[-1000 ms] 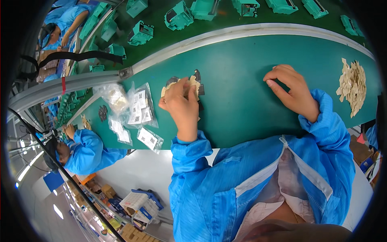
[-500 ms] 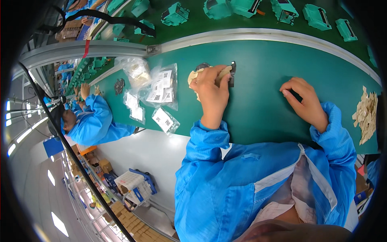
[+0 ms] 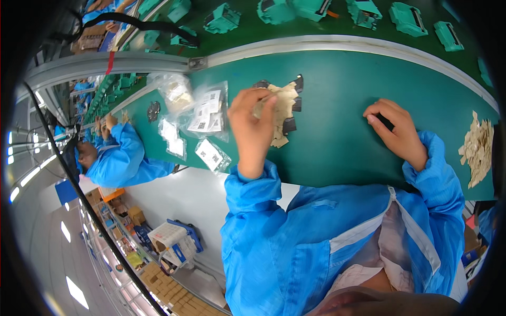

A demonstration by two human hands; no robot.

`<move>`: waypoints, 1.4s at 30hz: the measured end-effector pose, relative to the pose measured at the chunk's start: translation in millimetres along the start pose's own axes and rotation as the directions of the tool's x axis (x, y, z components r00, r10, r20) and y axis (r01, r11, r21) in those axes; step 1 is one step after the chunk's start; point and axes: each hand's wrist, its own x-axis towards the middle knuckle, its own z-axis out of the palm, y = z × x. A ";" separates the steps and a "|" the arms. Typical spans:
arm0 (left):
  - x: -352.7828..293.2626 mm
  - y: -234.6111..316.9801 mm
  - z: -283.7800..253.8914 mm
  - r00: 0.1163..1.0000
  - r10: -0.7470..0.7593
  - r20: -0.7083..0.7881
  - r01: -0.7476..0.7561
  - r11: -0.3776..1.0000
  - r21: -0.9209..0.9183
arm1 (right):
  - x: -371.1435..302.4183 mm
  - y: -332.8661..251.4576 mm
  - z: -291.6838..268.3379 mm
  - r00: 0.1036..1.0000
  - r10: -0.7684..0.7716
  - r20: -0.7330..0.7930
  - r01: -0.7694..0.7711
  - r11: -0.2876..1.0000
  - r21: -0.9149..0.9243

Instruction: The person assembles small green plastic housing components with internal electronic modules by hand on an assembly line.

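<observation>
On the green tabletop (image 3: pixel 332 142) lies a loose heap of cream-coloured flat pieces (image 3: pixel 285 100) with small black pieces (image 3: pixel 297 104) poking out along its right side. My left hand (image 3: pixel 249 118) is over the heap's left edge, thumb and forefinger curled together; what lies between them, if anything, is too small to make out. Farther right, my right hand (image 3: pixel 394 129) hovers or rests above the bare table with its fingers bent in and the thumb against the forefinger. Its fingertips hide whatever they may pinch.
Clear plastic bags (image 3: pixel 210 113) with white labels lie left of the heap. A second cream pile (image 3: pixel 478 150) is at the far right. Beyond a metal rail (image 3: pixel 337 43), several green housings (image 3: pixel 408 20) sit on a belt. At left, a co-worker in blue (image 3: pixel 118 158) handles pieces.
My left hand has moved left across the heap, uncovering more of the cream and black pieces. My right hand has stayed in nearly the same place and pose.
</observation>
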 end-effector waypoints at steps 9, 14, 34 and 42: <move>-5.4 96.7 68.3 0.913 -0.005 0.408 0.232 0.829 -0.509 | -0.5 -20.4 -12.2 0.949 0.069 -0.308 0.086 0.882 0.464; -4.6 104.9 104.5 0.861 0.061 0.505 0.271 0.784 -0.558 | -15.4 -3.5 -35.5 0.972 0.188 -0.137 -0.067 0.791 0.608; -14.6 91.7 126.8 0.847 -0.093 0.524 0.467 0.601 -0.648 | -14.8 1.3 -19.7 0.845 -0.347 -0.408 0.123 0.867 -0.483; -13.0 92.2 125.3 0.911 0.040 0.412 0.176 0.863 -0.473 | -13.7 5.1 -16.8 0.875 -0.373 -0.309 0.112 0.776 -0.620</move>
